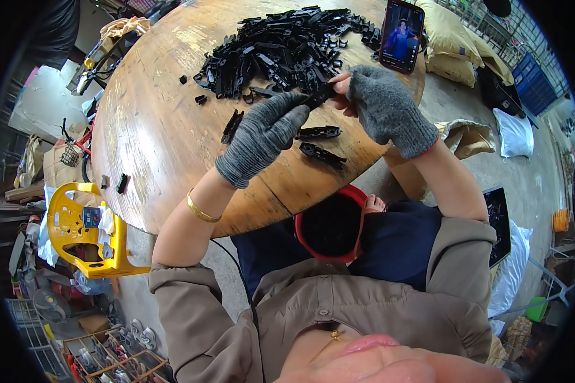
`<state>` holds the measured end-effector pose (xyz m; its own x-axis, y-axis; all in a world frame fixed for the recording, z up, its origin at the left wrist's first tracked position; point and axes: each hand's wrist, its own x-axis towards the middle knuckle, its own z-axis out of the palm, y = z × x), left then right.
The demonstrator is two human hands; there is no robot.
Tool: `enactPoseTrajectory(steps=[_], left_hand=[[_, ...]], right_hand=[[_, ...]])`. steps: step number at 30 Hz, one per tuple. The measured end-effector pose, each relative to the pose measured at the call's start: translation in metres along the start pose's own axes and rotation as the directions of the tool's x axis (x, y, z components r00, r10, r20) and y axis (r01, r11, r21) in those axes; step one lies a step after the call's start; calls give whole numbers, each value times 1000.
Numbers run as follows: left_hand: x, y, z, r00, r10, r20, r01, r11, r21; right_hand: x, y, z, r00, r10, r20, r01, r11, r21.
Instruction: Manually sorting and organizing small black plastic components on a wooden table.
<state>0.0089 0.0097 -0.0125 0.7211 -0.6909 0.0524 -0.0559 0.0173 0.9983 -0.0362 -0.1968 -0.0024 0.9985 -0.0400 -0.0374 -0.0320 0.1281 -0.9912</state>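
My left hand (262, 134), in a grey knit glove, pinches one end of a small black plastic part (319, 97) above the wooden table (150, 108). At its other end are the bare fingertips of my right hand (390, 110), whose grey glove leaves the fingers partly uncovered. The fingers hide much of the part's shape. Just beyond my hands lies a large heap of similar black plastic parts (262, 54). Two long black pieces (319, 132) rest on the tabletop below my hands, and another black piece (232, 126) lies beside my left hand.
A phone (402, 38) with a lit screen stands at the heap's right. Below the table edge is a red bucket (345, 257) with dark contents. A yellow plastic chair (61, 220) stands left. Stuffed sacks (450, 38) and a blue crate (533, 83) are at the far right.
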Motion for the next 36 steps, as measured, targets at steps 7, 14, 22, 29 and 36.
enactPoseTrajectory(steps=[7,14,22,29,36], left_hand=[[3,-4,2,995,97,-21,-88,962,260],[5,-8,-4,971,234,51,-232,863,450],[2,5,-3,995,94,43,-104,912,398],[-3,3,5,984,36,177,-78,968,238],[-21,3,31,952,292,94,-304,855,421]], right_hand=[[0,6,-7,998,10,56,-8,999,-39],[-7,4,4,999,-43,9,44,993,-107],[-12,0,6,998,4,65,4,993,-119],[-5,11,8,697,-617,365,645,762,57],[-27,-8,53,982,-28,188,25,1000,14]])
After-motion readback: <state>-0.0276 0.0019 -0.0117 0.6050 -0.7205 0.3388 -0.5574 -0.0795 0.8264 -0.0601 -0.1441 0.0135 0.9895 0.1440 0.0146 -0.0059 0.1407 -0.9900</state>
